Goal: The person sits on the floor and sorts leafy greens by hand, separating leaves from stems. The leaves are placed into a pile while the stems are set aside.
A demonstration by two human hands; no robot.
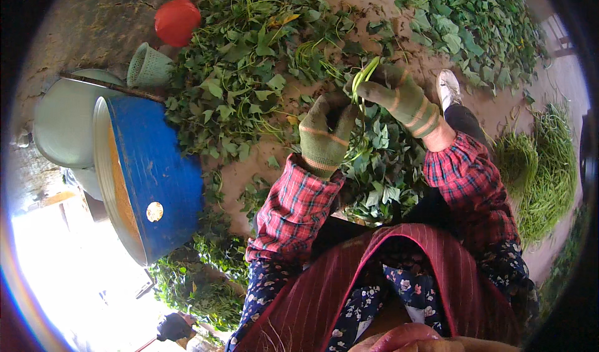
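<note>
Green leaf stems point(366, 78) make a small bunch, gripped between the thumb and fingers of my right hand point(400, 97). My left hand point(326, 134) is just left of it, its fingers curled towards the lower part of the bunch. Whether the left fingertips pinch a stem is hard to make out, as the dark glove tips merge. Both hands wear green knitted gloves with orange stripes. Under the hands, a heap of leafy vines point(381, 165) lies before my lap. A larger pile of leafy vines point(243, 66) spreads to the left and ahead.
At the left stands a blue drum point(164, 179), beside a pale round basin point(65, 122), a green perforated basket point(149, 66) and a red round object point(178, 22). Cut stems point(545, 174) are heaped at the right. More leafy vines point(472, 29) lie at the far right.
</note>
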